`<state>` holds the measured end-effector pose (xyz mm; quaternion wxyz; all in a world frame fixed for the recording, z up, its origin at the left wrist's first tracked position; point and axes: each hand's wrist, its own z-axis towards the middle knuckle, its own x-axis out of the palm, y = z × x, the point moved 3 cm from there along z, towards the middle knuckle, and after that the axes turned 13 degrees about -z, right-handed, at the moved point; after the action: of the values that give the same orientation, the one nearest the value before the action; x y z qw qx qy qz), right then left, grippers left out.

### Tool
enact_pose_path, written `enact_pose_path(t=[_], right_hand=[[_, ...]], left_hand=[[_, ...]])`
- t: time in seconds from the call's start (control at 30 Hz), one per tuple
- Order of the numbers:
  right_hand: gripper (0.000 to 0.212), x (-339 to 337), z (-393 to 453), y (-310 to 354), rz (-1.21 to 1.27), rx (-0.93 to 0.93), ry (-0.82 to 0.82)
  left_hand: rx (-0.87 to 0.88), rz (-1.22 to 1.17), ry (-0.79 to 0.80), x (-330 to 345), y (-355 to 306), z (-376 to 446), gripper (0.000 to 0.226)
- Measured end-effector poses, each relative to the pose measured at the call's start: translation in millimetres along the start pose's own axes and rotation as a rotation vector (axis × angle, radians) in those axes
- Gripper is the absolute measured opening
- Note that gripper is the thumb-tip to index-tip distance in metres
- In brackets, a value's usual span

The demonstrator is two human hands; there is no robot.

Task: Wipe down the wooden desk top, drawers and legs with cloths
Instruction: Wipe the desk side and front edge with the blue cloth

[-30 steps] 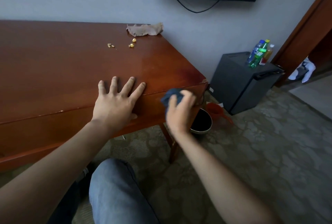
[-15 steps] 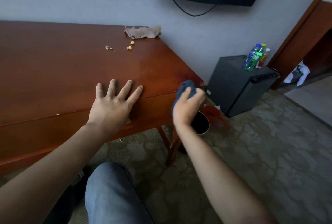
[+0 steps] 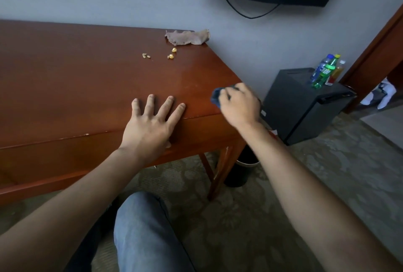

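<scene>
Two hands work at the wooden desk [image 3: 87, 79], whose long axis runs left to right along the wall. Its right front corner lies under the right hand [image 3: 239, 105], fingers clenched around a bunched dark blue cloth [image 3: 216, 97]. Lying flat on the front edge, the left hand [image 3: 150, 127] has fingers spread, grasping nothing. A brown cloth [image 3: 187, 37] lies crumpled at the far right corner.

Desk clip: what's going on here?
A person is wiping a wooden desk. The right hand holds a dark blue cloth bunched at the desk's near right corner, on the top edge. The left hand lies flat on the front edge, fingers spread. A brown cloth and some crumbs sit untouched at the far corner.
</scene>
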<state>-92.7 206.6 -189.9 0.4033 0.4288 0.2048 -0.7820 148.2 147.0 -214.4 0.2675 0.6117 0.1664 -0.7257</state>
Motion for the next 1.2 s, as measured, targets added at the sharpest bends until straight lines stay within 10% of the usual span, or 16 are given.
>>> enact_pose_path(t=[0.27,0.57,0.93,1.2], right_hand=[[0.041,-29,-47,130,0.263,-0.579,0.08],[0.051,-8,-31,50,0.13,-0.231,-0.016],[0.033,-53,-158,356,0.197,-0.804,-0.281],[0.037,-57,-171,351,0.334,-0.953,-0.398]], left_hand=[[-0.056,-0.467,-0.621,5,6,-100,0.032],[-0.519,-0.145,-0.375,-14,153,-182,0.075],[-0.492,-0.676,-0.607,-39,180,-231,0.042],[-0.411,-0.31,-0.397,-18,194,-255,0.076]])
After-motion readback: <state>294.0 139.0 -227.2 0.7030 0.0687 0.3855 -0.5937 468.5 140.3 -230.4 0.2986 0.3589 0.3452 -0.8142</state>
